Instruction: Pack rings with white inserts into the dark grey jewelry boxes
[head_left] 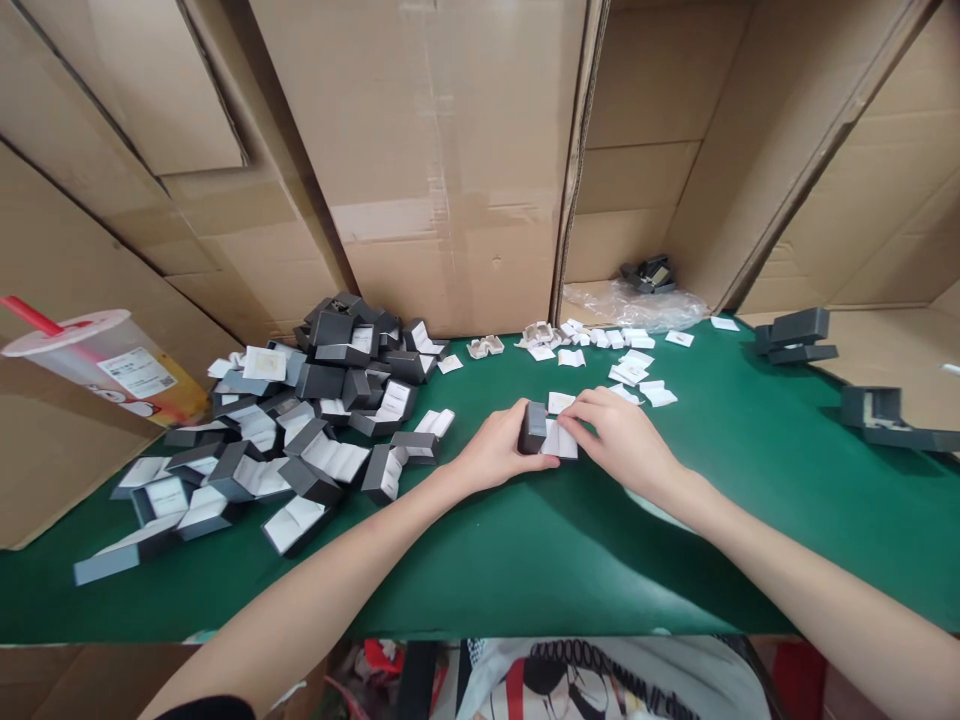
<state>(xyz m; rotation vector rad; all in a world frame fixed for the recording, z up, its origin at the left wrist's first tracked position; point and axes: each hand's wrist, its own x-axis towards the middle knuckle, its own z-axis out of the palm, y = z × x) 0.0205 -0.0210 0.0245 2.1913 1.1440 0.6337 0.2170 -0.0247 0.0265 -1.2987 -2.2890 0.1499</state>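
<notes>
while the left hand grips the grey box, the right hand pinches its white insert.

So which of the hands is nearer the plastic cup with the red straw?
Left. The left hand sits on the cup's side, holding a small grey box; the right hand is farther right, beyond that box.

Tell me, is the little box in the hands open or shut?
Open: the grey box has its white inside showing, held between left hand and right hand.
</notes>
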